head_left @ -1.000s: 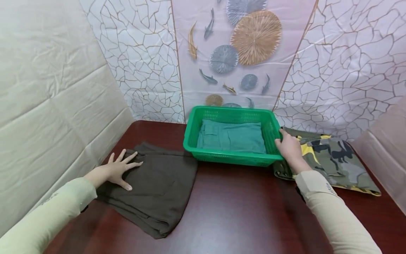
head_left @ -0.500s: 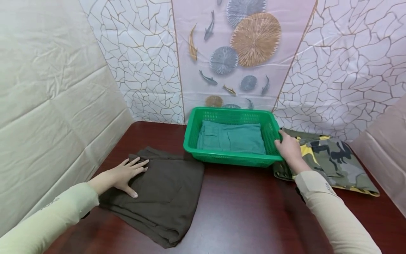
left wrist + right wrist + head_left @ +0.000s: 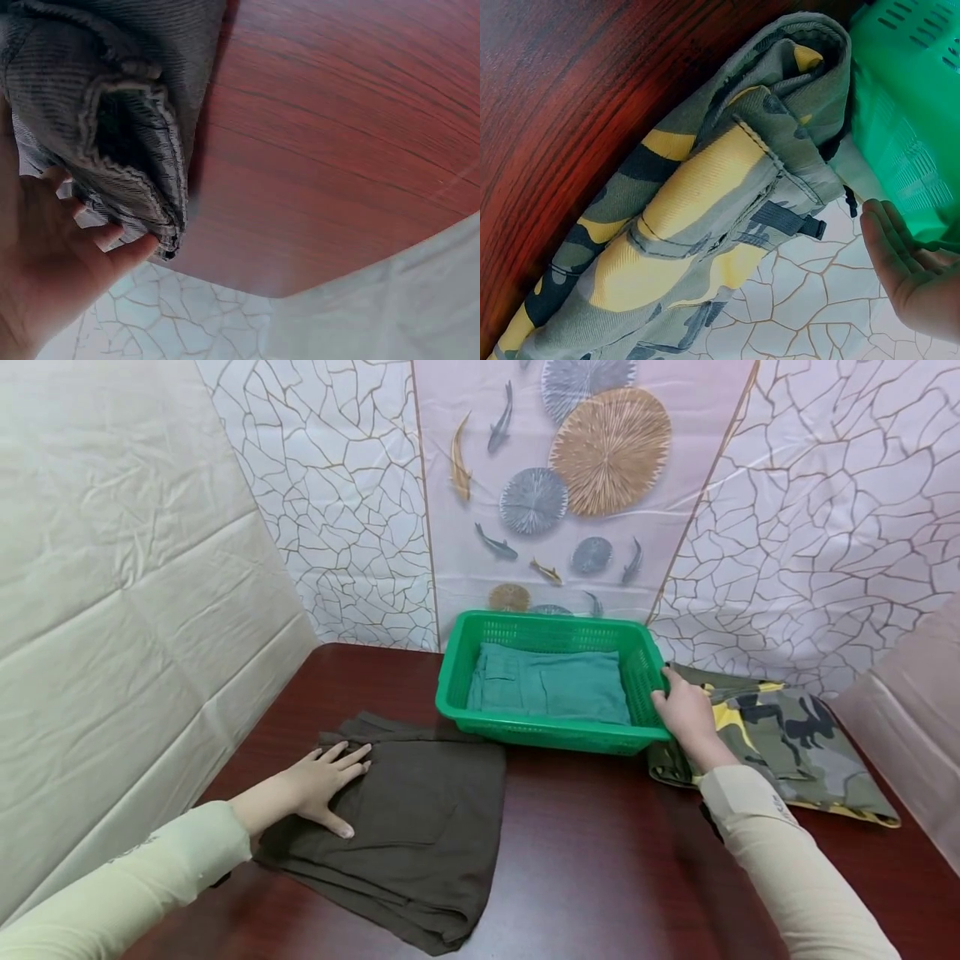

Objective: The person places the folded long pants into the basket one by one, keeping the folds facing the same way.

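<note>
Brown garment, one of three, lies under spread left hand; right hand grips one basket.

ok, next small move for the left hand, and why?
Probably work the fingers of the left hand under the dark garment's left edge. The hand lies spread on top of it, so lifting would likely need a grip; the garment lies on the table, outside the green basket, where a teal garment lies folded.

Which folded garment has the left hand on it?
The dark brown garment; the teal one lies in the green basket, the camouflage one right of the basket.
</note>
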### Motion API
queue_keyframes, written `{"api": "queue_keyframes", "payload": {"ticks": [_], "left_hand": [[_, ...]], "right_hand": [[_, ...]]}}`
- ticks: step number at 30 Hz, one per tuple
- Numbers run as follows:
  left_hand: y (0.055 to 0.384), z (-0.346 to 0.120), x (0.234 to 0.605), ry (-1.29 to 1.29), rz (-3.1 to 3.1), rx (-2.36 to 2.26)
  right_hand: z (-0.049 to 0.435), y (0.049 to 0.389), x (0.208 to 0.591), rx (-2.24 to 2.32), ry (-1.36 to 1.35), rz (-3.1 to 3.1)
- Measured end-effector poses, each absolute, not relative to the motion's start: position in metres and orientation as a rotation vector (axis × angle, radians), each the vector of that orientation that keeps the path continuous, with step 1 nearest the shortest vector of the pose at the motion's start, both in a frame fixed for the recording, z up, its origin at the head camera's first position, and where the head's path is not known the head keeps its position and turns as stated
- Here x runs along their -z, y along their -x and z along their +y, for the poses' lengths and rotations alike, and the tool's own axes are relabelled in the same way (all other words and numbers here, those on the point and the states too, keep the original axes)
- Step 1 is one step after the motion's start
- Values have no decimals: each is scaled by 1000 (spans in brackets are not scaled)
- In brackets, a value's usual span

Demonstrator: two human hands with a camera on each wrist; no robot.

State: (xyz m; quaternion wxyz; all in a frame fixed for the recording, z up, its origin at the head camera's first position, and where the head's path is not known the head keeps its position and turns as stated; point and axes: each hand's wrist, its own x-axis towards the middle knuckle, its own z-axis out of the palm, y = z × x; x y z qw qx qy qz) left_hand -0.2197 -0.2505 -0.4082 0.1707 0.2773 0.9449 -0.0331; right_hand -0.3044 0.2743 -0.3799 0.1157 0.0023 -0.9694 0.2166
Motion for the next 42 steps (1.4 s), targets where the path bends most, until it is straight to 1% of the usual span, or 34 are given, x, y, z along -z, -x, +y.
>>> {"api": "queue_keyframes", "payload": {"ticks": [6, 15, 23, 32, 42], "left_hand": [[214, -231, 411, -778, 2685, 50], [207, -206, 424, -812, 2665, -60], [199, -171, 431, -804, 2612, -114], [190, -136, 433, -800, 2675, -151], [178, -95, 443, -714, 2710, -252]], "right_hand": [[277, 305, 381, -627, 0, -2853], [274, 305, 380, -636, -5, -2853], [274, 308, 381, -631, -8, -2841], [275, 304, 381, -645, 3, -2847], [277, 305, 380, -633, -8, -2847]]}}
